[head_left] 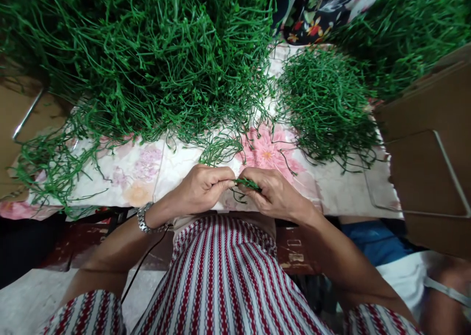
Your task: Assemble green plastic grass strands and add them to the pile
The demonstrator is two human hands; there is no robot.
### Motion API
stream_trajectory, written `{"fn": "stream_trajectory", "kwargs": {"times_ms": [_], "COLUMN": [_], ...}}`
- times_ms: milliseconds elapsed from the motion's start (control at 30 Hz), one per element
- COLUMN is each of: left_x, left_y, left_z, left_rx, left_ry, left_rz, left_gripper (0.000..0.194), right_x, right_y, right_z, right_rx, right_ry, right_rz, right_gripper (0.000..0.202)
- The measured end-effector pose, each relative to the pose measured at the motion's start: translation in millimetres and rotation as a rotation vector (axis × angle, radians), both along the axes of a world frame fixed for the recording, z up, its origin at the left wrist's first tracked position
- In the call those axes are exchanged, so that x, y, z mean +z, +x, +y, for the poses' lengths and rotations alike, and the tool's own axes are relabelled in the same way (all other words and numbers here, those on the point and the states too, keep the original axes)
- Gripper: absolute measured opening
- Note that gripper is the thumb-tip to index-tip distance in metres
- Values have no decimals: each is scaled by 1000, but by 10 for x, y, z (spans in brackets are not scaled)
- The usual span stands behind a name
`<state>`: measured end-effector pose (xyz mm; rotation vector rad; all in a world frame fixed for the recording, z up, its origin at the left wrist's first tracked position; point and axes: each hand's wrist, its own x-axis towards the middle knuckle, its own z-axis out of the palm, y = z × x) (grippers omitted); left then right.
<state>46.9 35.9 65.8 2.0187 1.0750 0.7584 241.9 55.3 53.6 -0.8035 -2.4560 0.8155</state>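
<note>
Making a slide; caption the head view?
Both hands pinch green strands over a flowered cover, before green heaps.

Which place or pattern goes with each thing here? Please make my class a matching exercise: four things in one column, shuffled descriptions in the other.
Column 1
1. Small green bunch
2. Metal wristband
3. Largest green heap
4. Garment

Column 2
A. Around the left wrist
B. Striped in red and white
C. On the far side of the floral cloth, toward the left
D. In the grip of the right hand

Right pairs: 1-D, 2-A, 3-C, 4-B
</note>
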Motion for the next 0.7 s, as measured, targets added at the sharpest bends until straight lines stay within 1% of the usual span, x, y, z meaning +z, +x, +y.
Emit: {"fn": "stream_trajectory", "kwargs": {"times_ms": [100,167,233,300,367,467,500,567,633,700], "left_x": [31,38,34,23,13,3,1,-6,-14,-19], "left_y": [-38,-42,-26,5,44,114,136,167,172,150], "left_z": [-86,-155,-211,-241,-244,-217,-206,-187,-176,-169], "left_rx": [-113,-152,-125,-68,-10,128,182,257,258,199], "left_ry": [51,104,144,123,5,-255,-356,-575,-786,-925], "left_rz": [-20,-70,-150,-232,-295,-433,-512,-685,-799,-819], "left_gripper": [18,16,14,15,16,12,12,14,15,16], "right_x": [77,126,152,150,126,66,40,-20,-81,-128], "right_y": [60,83,84,69,48,17,9,-4,-10,-9], "right_z": [-72,-120,-154,-167,-165,-142,-133,-114,-100,-92], "right_rx": [127,206,221,200,165,68,31,-26,-67,-86], "right_ry": [30,19,6,-3,-23,-56,-45,34,164,263], "right_rz": [12,57,130,204,235,195,170,111,46,-11], "right_gripper": [8,9,11,12,12,14,13,7,7,11]}}
